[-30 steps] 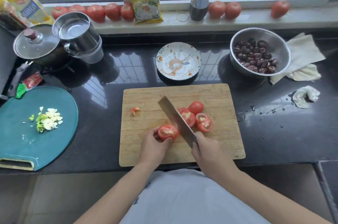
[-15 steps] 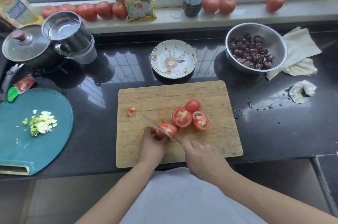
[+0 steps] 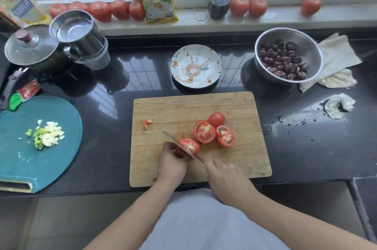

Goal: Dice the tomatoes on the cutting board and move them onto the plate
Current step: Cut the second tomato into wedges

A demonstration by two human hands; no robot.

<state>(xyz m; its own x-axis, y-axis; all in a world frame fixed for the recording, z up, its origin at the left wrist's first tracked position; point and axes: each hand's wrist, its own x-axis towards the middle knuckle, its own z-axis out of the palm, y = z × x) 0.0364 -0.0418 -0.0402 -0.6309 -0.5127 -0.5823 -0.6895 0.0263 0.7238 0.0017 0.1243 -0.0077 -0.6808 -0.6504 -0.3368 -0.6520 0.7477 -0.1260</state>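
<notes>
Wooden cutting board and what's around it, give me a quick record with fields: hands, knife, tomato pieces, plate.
left hand: left hand holds the red tomato half being cut on the rectangular wooden cutting board
right hand: right hand grips the steel-bladed knife
knife: blade lies across the held half
other pieces: three red tomato pieces to the right, uncut
scrap: small red tomato scrap on the board's left part
plate: round patterned ceramic plate behind the board, no tomato on it
</notes>
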